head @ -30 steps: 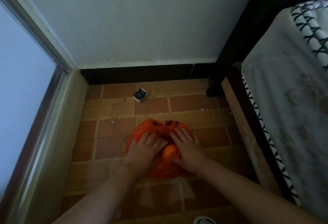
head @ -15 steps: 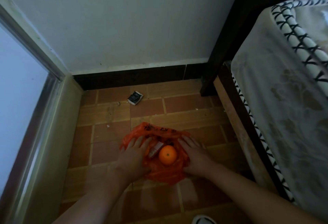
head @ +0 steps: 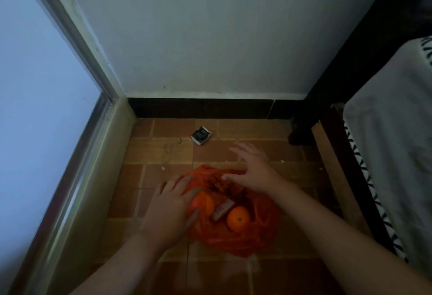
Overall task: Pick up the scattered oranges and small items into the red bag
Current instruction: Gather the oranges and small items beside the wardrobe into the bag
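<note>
Two oranges (head: pixel 238 218) on red-brown tiled floor (head: pixel 168 154)

l hand (head: pixel 171 206) flat; r hand (head: pixel 253 169) spread (blurred).

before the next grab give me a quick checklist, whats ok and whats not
1. Red bag lies open on the floor: ok.
2. Oranges in the bag: one orange sits in plain view inside, a second orange lies under the left hand: ok.
3. Small red box lies between the two oranges, inside the bag: ok.
4. Dark packet is on the tiles near the baseboard, outside the bag: not ok.
5. Right hand is spread and holds nothing, above the bag's far edge on the packet's side: ok.
6. Left hand's grip on the second orange: cannot tell.
</note>
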